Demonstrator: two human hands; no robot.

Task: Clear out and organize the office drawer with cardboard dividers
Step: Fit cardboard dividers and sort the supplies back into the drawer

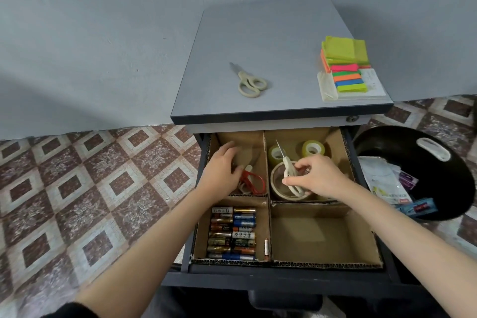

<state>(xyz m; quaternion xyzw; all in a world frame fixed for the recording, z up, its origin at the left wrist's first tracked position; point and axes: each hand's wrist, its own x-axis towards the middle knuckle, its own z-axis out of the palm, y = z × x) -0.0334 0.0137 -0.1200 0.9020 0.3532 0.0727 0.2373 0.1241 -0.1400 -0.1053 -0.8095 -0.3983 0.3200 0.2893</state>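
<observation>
The open drawer (281, 270) holds cardboard dividers (267, 168) forming four compartments. My right hand (316, 175) grips white-handled scissors (285, 162), blades pointing away, over the back right compartment with tape rolls (312, 147) and a wide roll (277, 188). My left hand (223, 168) reaches into the back left compartment, touching red-handled scissors (254, 182); whether it grips them is hidden. Several batteries (232, 233) fill the front left compartment. The front right compartment (317, 237) is bare cardboard.
On the cabinet top (271, 41) lie beige scissors (249, 81) and a stack of coloured sticky notes (346, 64). A black bin (413, 170) with wrappers stands on the tiled floor at the right. A grey wall is behind.
</observation>
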